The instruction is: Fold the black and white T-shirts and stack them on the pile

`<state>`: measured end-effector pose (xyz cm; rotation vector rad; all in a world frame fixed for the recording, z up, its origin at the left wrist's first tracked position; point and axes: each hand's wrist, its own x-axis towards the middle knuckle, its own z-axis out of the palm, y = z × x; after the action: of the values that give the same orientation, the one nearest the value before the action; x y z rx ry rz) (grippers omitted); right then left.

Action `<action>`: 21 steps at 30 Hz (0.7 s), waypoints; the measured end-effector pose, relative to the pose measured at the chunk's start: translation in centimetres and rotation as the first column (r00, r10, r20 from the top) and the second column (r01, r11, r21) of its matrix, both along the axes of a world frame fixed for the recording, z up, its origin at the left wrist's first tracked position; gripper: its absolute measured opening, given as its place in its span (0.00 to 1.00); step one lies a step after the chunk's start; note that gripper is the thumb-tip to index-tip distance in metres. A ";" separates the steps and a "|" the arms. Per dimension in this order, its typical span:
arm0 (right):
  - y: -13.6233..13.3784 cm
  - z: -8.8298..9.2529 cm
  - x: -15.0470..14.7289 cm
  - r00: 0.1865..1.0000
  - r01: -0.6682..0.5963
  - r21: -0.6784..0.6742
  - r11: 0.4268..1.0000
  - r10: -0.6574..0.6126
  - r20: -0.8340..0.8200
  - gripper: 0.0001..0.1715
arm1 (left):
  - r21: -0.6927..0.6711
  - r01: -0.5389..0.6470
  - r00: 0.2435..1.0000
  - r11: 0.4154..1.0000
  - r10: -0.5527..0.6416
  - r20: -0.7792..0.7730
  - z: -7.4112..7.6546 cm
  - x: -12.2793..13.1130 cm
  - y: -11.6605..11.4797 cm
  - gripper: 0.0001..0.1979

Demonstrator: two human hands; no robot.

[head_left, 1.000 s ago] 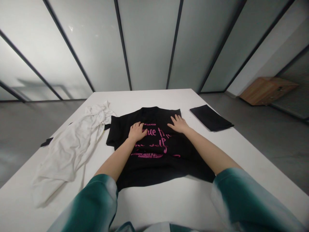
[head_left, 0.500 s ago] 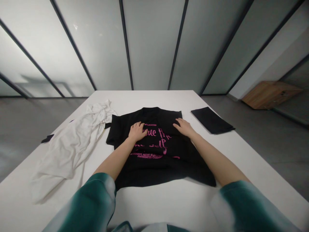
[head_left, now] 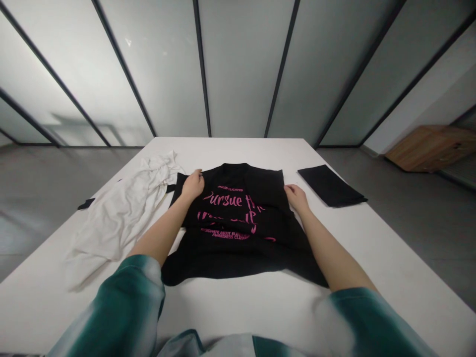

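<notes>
1 black T-shirt (head_left: 230, 260), pink lettering, spread at the middle of the white table (head_left: 241, 302); collar toward the far edge, hem toward the person. Left hand (head_left: 193, 185): grip clamped on the T-shirt at its left-hand shoulder. Right hand (head_left: 296, 197): fingertips at the right-hand sleeve edge; cannot tell whether this grip pinches cloth. 1 white garment (head_left: 115, 218), crumpled, left, far end near the T-shirt. 1 folded black cloth (head_left: 330, 185), 1 corner at the right table edge. Room: table surface between right hand and folded black cloth; broader band before the hem.
</notes>
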<state>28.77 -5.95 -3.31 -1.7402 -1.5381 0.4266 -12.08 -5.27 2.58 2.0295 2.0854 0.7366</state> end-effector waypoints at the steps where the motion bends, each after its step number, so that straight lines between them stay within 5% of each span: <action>1: 0.0 0.0 0.0 1.000 -0.001 -0.001 1.000 0.001 -0.004 0.20 | -0.010 -0.072 0.997 0.997 0.071 -0.006 0.4 -1.5 0.2 0.25; 5: -0.1 0.2 -0.2 1.000 -0.006 -0.004 1.000 0.006 -0.004 0.18 | -0.097 -0.326 0.942 0.940 0.314 -0.115 0.4 -7.1 -0.4 0.24; 8: -0.1 0.4 -0.4 1.000 -0.002 -0.009 1.000 0.002 0.009 0.18 | -0.260 -0.352 0.931 0.899 0.309 -0.192 -0.5 -9.1 -1.5 0.23; 12: -0.1 0.7 -0.5 1.000 -0.002 -0.026 1.000 0.003 0.025 0.18 | -0.315 -0.271 0.958 0.910 0.224 -0.178 -1.0 -8.5 -1.9 0.16; 16: -0.2 0.7 -0.5 1.000 -0.004 -0.025 1.000 0.004 0.016 0.17 | -0.157 -0.266 0.958 0.951 0.243 -0.152 0.1 -5.8 -1.6 0.15; 19: -0.1 0.6 -0.4 1.000 -0.005 -0.020 1.000 0.005 0.006 0.16 | -0.167 0.001 0.999 0.986 -0.009 -0.049 1.3 -4.1 -1.5 0.14; 21: -0.1 0.5 -0.4 1.000 0.001 -0.018 1.000 -0.001 0.008 0.17 | -0.256 0.222 0.974 0.941 -0.201 0.105 1.9 -3.6 -1.3 0.14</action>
<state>28.41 -6.04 -2.81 -1.7586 -1.5430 0.4344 -15.65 -6.59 4.47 1.9978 1.7770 0.4617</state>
